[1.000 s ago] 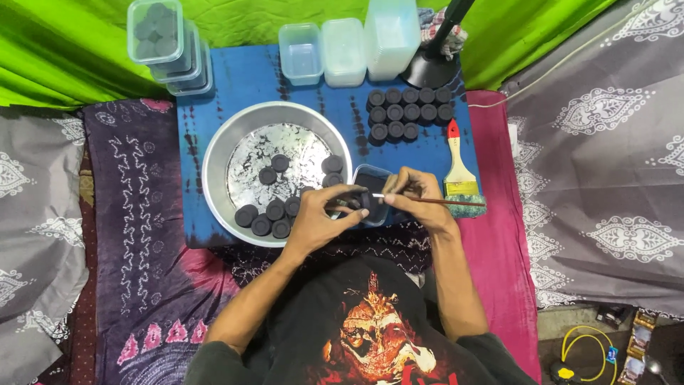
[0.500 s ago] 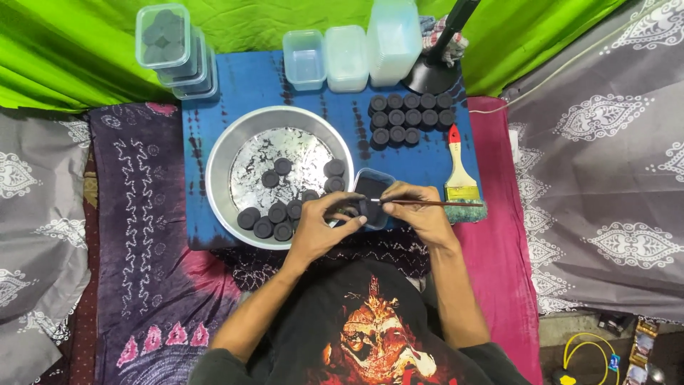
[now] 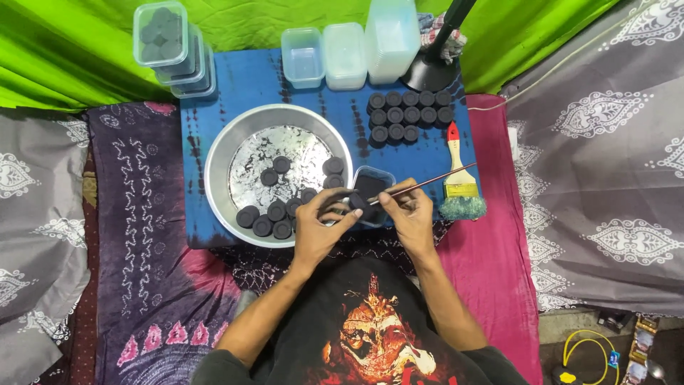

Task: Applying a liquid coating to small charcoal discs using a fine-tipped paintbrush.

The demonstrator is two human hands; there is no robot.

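Just beside the steel bowl (image 3: pixel 217 178), the left hand (image 3: pixel 317 228) pinched a black disc (image 3: pixel 356 202) while the right hand (image 3: pixel 412 214) gripped a thin rod (image 3: pixel 427 183); a hard poke might have crumbled it.

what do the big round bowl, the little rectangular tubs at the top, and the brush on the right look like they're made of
The big round silver bowl looks like bare metal: its rim shines and its floor mirrors light. The small rectangular translucent tubs look like thin frosted plastic, since the blue cloth shows through. The flat paintbrush seems to be wood with a red-tipped handle and pale bristles; its ferrule material is unclear.
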